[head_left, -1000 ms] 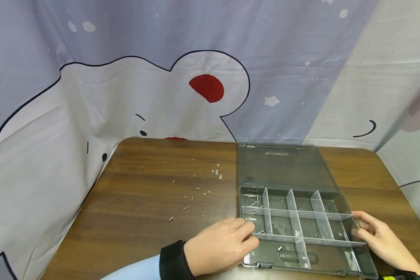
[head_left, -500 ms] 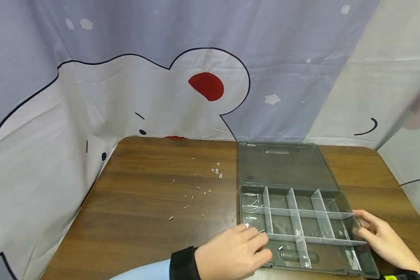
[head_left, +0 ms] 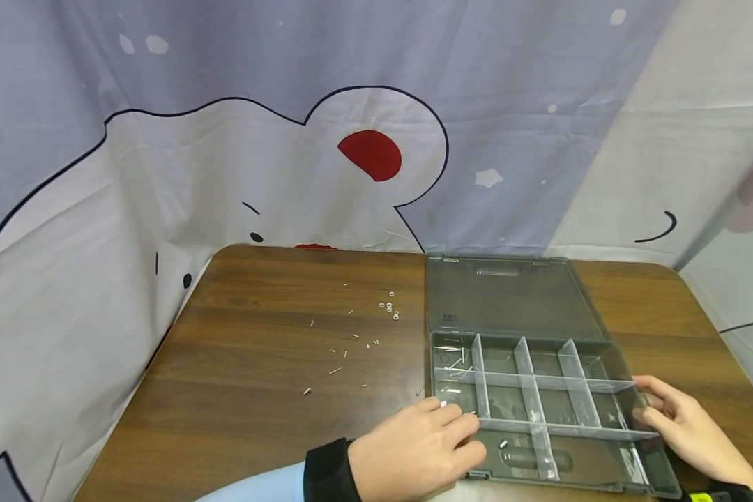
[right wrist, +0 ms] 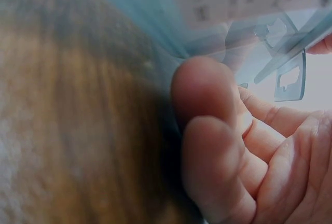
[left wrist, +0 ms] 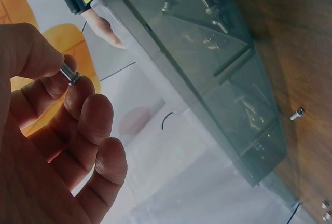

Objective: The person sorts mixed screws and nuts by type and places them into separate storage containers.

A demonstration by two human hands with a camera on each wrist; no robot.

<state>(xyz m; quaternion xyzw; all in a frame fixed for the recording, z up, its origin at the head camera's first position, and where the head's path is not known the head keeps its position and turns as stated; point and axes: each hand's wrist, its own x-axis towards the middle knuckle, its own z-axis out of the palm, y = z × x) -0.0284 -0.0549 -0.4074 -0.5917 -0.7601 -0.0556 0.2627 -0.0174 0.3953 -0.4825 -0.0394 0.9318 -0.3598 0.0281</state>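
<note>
My left hand (head_left: 420,446) is over the front left part of a grey compartment box (head_left: 602,460). Its thumb and finger pinch a small metal screw (left wrist: 69,73), seen in the left wrist view; the other fingers curl loosely below. Screws (head_left: 454,362) lie in the back left compartment, and one short screw (head_left: 503,443) lies in the front one. At the box's right side, my right hand (head_left: 684,425) holds the edge with thumb and curled fingers. Fingertips (right wrist: 205,89) meet the box low beside the table in the right wrist view.
The box's lid (head_left: 508,293) lies open toward the back of the wooden table (head_left: 251,404). Left of it are scattered small screws (head_left: 335,370) and several nut-like rings (head_left: 389,307). A patterned cloth (head_left: 257,167) hangs behind the table.
My left hand has moved a little to the right, farther over the box, and a small screw by the box's left edge has come into view. The right hand stays in place.
</note>
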